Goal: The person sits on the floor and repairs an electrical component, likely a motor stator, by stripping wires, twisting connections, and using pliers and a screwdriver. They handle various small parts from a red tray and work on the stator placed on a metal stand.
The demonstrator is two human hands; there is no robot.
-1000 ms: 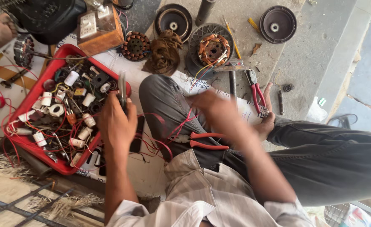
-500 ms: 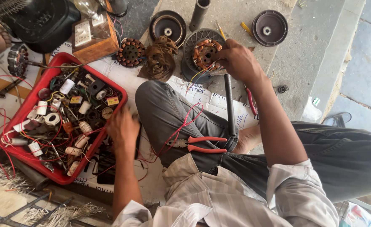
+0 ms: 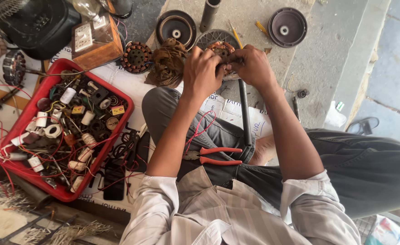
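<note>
- Now, in the head view, both hands meet on the wound motor stator [image 3: 221, 51], which lies on the concrete floor [image 3: 340, 59] ahead of the person's knees.
- Half a second earlier only the right hand was at the stator; the left hand [image 3: 203, 68] was down by the red tray [image 3: 25, 170] and has since come up to join it.
- A full second ago, both hands were low over the lap, the left one holding a thin dark tool.
- Left grip: fingers curled onto the stator's near-left side, grasping it.
- Right hand [image 3: 253, 66]: clenched on the stator's right edge, thumb on top.
- Red-handled pliers [image 3: 214, 155] lie on the grey trousers in the lap, well apart from both hands, where they lay before.
- A long dark rod [image 3: 244, 113] runs from under the right hand down toward the lap.
- Just left of the stator sits a tangle of brown copper wire [image 3: 168, 63]; beyond it, a round dark end cover [image 3: 176, 28].
- The red tray, full of small spools and red wires, stays at the left.
</note>
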